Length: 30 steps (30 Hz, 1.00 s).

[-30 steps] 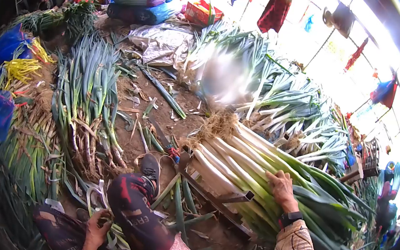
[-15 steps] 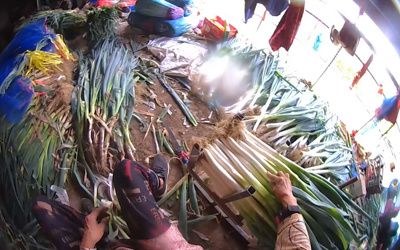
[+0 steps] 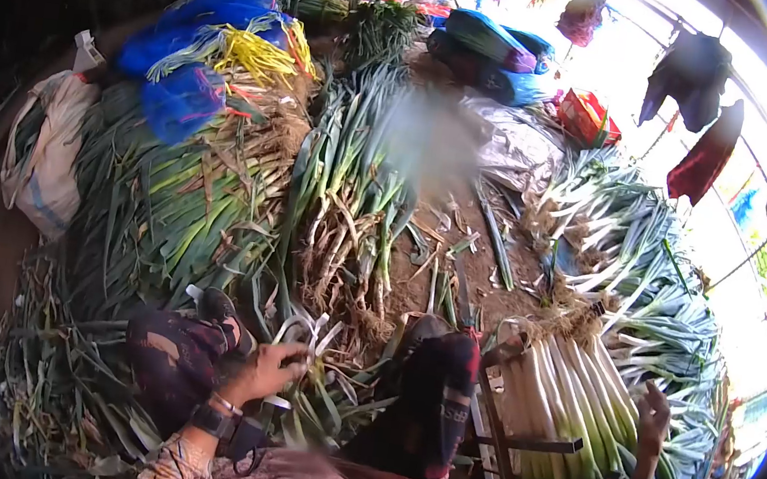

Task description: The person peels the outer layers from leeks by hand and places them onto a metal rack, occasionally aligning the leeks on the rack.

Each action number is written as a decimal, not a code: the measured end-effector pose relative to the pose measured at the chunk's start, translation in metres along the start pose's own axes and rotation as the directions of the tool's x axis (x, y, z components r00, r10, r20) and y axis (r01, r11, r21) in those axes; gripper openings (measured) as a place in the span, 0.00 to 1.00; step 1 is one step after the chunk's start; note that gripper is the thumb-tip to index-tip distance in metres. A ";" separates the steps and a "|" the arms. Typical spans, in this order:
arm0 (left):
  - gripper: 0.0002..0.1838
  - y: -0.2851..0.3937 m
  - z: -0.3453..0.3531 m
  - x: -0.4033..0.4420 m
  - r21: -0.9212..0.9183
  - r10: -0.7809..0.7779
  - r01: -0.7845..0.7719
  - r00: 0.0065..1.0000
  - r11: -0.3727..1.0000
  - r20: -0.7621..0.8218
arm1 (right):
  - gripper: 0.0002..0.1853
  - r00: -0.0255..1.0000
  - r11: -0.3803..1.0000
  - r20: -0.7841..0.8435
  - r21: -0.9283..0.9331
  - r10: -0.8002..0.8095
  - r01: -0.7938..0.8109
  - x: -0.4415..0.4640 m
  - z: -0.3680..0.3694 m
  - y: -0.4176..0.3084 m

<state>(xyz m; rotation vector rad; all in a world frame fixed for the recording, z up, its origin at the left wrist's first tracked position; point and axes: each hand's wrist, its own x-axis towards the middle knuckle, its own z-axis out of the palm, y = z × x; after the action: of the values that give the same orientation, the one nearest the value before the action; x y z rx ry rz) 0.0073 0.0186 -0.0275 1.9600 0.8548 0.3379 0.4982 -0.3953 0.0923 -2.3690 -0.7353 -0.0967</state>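
Note:
My left hand (image 3: pixel 267 375) is raised over my bent knee, its fingers half curled with a gap between them and nothing visible inside. Close by its fingertips are white strips (image 3: pixel 307 328) lying on loose leaves. On the other side, my right hand (image 3: pixel 654 422) is beside the right edge of a row of leeks (image 3: pixel 566 386), fingers apart and pointing up. The leeks lie in a metal frame (image 3: pixel 526 443), roots at the far end and green leaves toward me. Blur and the hand's angle hide whether the right fingertips touch a leek.
Piles of leeks (image 3: pixel 355 159) lie ahead and at left (image 3: pixel 177 205), with more (image 3: pixel 657 273) at right. Yellow ties (image 3: pixel 258 54) and blue netting (image 3: pixel 195 20) rest on the left pile. A white sack (image 3: pixel 47 155) stands far left; a red crate (image 3: pixel 588 118) stands behind.
The view has turned left. My left hand has risen from beside my leg toward the white strips. My right hand has come off the middle of the leeks to their right edge.

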 end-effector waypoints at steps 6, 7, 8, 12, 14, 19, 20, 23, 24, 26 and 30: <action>0.14 -0.037 -0.015 0.094 -0.271 0.023 -0.069 0.985 0.960 -0.169 | 0.20 0.937 0.936 0.101 0.155 -0.333 0.316 0.027 0.084 -0.216; 0.13 -0.052 -0.009 0.110 -0.327 0.008 -0.074 0.980 0.942 -0.197 | 0.21 0.908 0.904 0.125 0.218 -0.399 0.367 0.028 0.111 -0.245; 0.12 -0.066 -0.001 0.123 -0.283 0.042 -0.110 0.970 0.953 -0.238 | 0.21 0.874 0.865 0.176 0.323 -0.454 0.384 0.028 0.139 -0.275; 0.11 -0.100 0.018 0.158 -0.207 -0.132 0.106 0.984 0.973 -0.117 | 0.19 0.704 0.775 0.474 0.609 -0.529 0.172 0.032 0.237 -0.352; 0.11 -0.114 0.018 0.179 -0.163 -0.236 0.217 0.965 0.963 -0.112 | 0.18 0.636 0.756 0.495 0.615 -0.591 0.225 0.047 0.276 -0.345; 0.17 -0.233 0.061 0.267 -0.090 -0.278 0.263 0.906 0.961 -0.320 | 0.16 0.791 0.824 0.548 0.558 -0.273 -0.102 0.062 0.283 -0.326; 0.17 -0.254 0.070 0.285 0.019 -0.211 0.240 0.887 0.971 -0.410 | 0.17 0.838 0.763 0.483 0.633 -0.255 -0.133 0.060 0.288 -0.323; 0.34 -0.285 0.098 0.329 0.043 -0.376 0.424 0.842 0.905 -0.386 | 0.22 0.726 0.866 0.593 0.500 -0.349 0.008 0.082 0.294 -0.328; 0.38 -0.303 0.120 0.335 0.190 -0.330 0.455 0.823 0.870 -0.463 | 0.20 0.682 0.862 0.632 0.507 -0.367 -0.006 0.087 0.296 -0.324; 0.40 -0.314 0.144 0.346 0.231 -0.268 0.503 0.731 0.833 -0.627 | 0.18 0.593 0.844 0.690 0.536 -0.415 -0.034 0.094 0.295 -0.313; 0.41 -0.259 0.090 0.356 0.097 -0.518 0.526 0.850 0.845 -0.099 | 0.19 0.590 0.827 0.650 0.560 -0.478 0.053 0.095 0.302 -0.317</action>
<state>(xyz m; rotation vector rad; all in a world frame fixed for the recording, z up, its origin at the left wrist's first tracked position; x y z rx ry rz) 0.2017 0.2866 -0.3321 1.7388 1.4401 0.0284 0.3747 0.0339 0.0570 -1.6970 -1.3465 0.9512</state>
